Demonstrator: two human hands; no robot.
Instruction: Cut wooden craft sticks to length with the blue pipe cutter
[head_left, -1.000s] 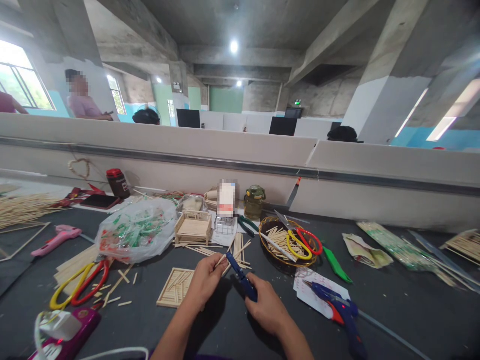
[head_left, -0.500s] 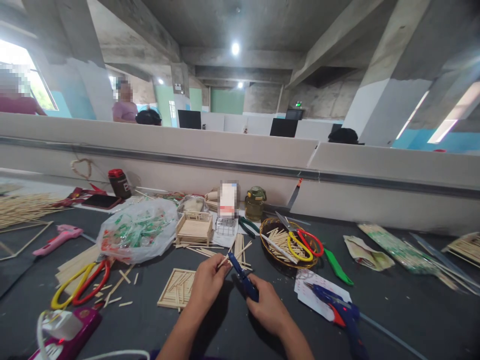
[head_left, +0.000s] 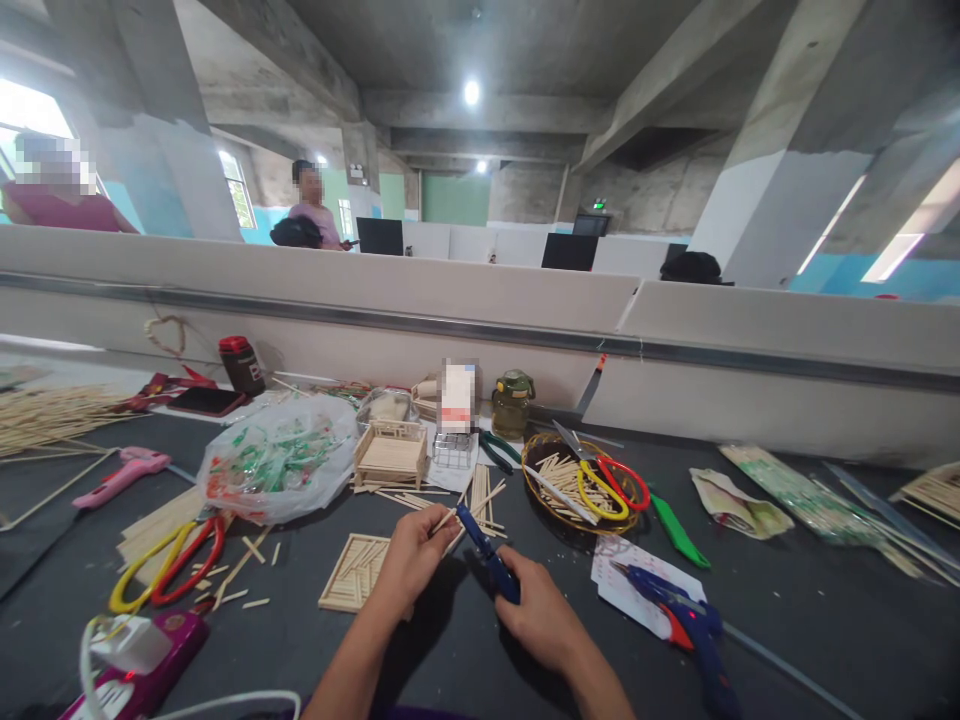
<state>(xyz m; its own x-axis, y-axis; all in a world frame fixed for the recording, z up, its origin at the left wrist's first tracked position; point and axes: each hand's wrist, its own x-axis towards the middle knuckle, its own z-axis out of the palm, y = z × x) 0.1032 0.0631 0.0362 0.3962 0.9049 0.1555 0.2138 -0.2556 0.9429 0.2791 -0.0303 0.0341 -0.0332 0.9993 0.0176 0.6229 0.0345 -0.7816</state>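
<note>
My left hand pinches a thin wooden stick between thumb and fingertips. Closed around the handles of blue pliers, my right hand holds their head up against the stick's end. Whether the jaws touch the stick is too small to make out. Partly behind my left forearm lies a square wooden-stick frame with short sticks in it. Beyond my hands are loose sticks and a small bed-like stick model.
Right of my hands stand a wicker basket of sticks with scissors and a blue glue gun on paper. To the left are a plastic bag, more scissors, a pink glue gun and a power strip.
My hands, the stick and the pliers keep nearly the same pose. The view has shifted slightly. Behind the partition, a person in a light top has moved to the right.
</note>
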